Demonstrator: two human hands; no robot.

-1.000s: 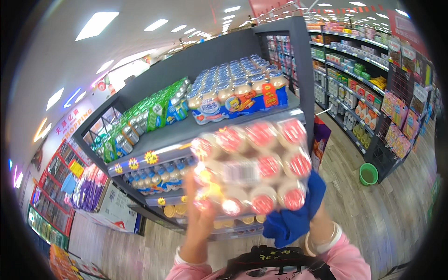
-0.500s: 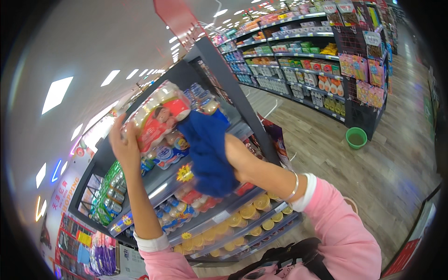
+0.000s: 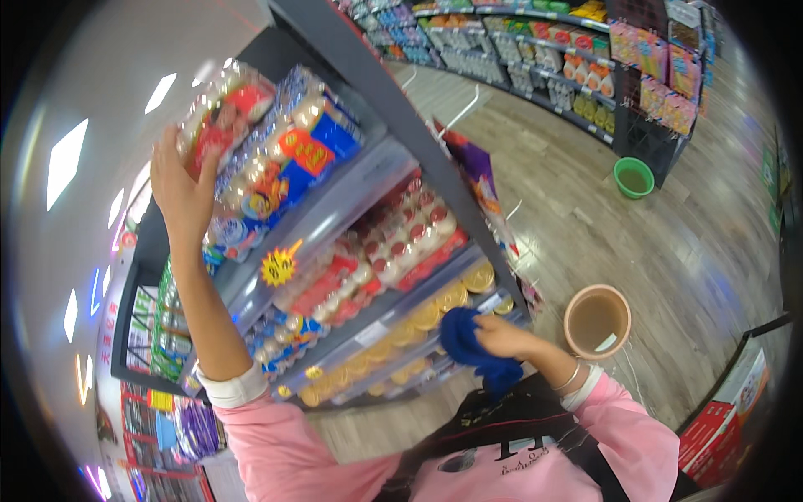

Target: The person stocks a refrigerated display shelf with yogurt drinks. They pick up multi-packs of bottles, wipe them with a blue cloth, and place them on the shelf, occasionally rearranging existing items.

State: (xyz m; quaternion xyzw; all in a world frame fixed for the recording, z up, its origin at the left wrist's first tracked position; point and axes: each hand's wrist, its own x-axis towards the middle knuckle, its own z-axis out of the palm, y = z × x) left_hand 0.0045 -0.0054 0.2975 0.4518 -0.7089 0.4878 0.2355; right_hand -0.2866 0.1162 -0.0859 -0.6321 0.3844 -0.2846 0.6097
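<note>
My left hand [image 3: 180, 188] is raised high and pushes a shrink-wrapped pack of small red-capped bottles [image 3: 224, 109] onto the top of a dark shelf unit [image 3: 393, 125], next to blue and orange bottle packs [image 3: 293, 159]. My right hand [image 3: 502, 336] is low by my chest, closed on a crumpled blue cloth [image 3: 468, 347]. Below it are shelves with more red-capped bottle packs [image 3: 393, 247] and round gold-lidded tins [image 3: 435, 314].
A brown basin of murky water [image 3: 597, 322] stands on the wooden floor at my right. A green bucket [image 3: 633, 177] sits farther off by another shelf row [image 3: 585, 58]. Green packs [image 3: 167, 318] fill the shelf's left end. A red carton [image 3: 719, 435] is at lower right.
My right hand dropped with the blue cloth from the bottle pack to chest height. My left hand alone now presses the pack on the top shelf. The view swung upward and left.
</note>
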